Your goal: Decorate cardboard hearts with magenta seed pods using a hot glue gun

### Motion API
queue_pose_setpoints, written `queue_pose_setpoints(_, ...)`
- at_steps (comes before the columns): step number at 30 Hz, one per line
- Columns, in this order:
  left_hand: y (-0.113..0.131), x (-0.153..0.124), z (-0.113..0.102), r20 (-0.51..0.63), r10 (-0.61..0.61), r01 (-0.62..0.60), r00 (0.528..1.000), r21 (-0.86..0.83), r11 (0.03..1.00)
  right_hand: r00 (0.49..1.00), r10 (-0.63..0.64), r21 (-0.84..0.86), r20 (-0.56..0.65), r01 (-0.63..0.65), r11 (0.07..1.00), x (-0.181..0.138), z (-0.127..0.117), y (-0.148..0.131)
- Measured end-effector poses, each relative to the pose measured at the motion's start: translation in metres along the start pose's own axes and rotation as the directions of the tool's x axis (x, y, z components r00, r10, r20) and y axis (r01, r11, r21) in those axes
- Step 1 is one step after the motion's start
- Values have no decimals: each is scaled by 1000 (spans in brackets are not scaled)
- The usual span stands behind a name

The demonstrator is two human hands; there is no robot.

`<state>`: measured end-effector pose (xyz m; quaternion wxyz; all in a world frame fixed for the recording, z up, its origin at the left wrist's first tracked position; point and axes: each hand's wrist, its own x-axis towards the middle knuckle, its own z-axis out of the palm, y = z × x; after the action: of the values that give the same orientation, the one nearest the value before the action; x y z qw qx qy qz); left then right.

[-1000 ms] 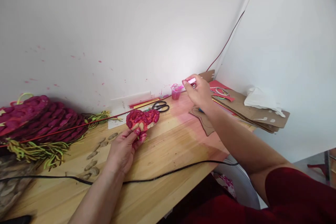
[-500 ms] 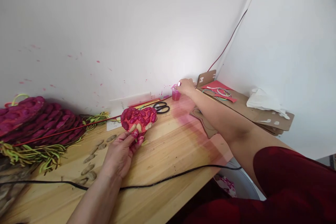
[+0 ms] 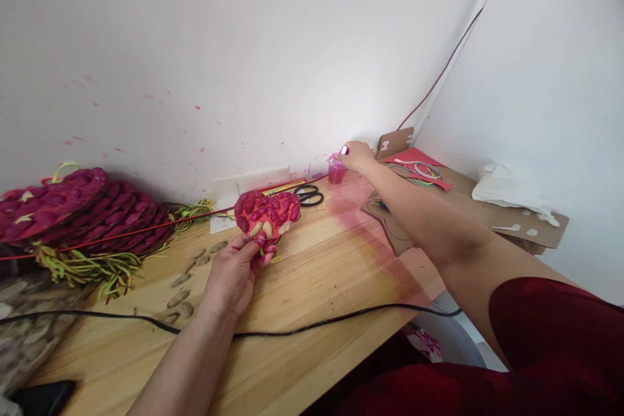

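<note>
My left hand (image 3: pixel 238 265) is closed on the lower tip of a heart-shaped piece (image 3: pixel 268 211), held a little above the table. Its red face bears magenta-painted peanuts, with a few unpainted, pale ones near my thumb. My right hand (image 3: pixel 358 156) reaches far forward, fingers pinched at the top of a small clear cup of pink paint (image 3: pixel 336 172) near the wall. Whatever those fingers hold is too small and covered to name. Loose peanuts in shells (image 3: pixel 182 292) lie on the table left of my left hand.
Several magenta peanut-covered pieces (image 3: pixel 131 214) with yellow-green tassels (image 3: pixel 104 266) are stacked at left. Black-handled scissors (image 3: pixel 309 195) lie behind the heart. Cardboard (image 3: pixel 526 214) with a white tissue (image 3: pixel 511 194) is at right. A black cable (image 3: pixel 331 325) crosses the table (image 3: pixel 312 273).
The whole view has shifted, so most things appear farther right. Both hands keep their places, the left at the heart and the right at the paint cup.
</note>
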<state>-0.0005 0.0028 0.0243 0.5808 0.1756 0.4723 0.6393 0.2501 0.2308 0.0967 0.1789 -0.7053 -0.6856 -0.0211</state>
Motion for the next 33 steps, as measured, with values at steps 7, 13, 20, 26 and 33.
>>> queue_pose_setpoints(7, 1, -1, 1, 46, 33, -32, 998, -8, 999, 992, 48, 85, -119, -38, 996, -12, -8, 11)
queue_pose_setpoints(13, 1, -3, 2, 58, 53, -54, 997, 15, 998, 915, 16, 496, -402, 203, 844, -78, -34, 5)
queue_pose_setpoints(20, 0, -9, 5, 60, 153, -158, 986, 106, 982, 837, -228, 681, -497, 540, 495, -204, -17, -37)
queue_pose_setpoints(26, -1, -10, 5, 73, 201, -210, 977, 160, 964, 783, -318, 626, -534, 619, 475, -223, 8, -44)
queue_pose_setpoints(33, -3, -7, 2, 98, 257, -274, 961, 271, 923, 745, -382, 582, -547, 666, 466, -222, 9, -45)
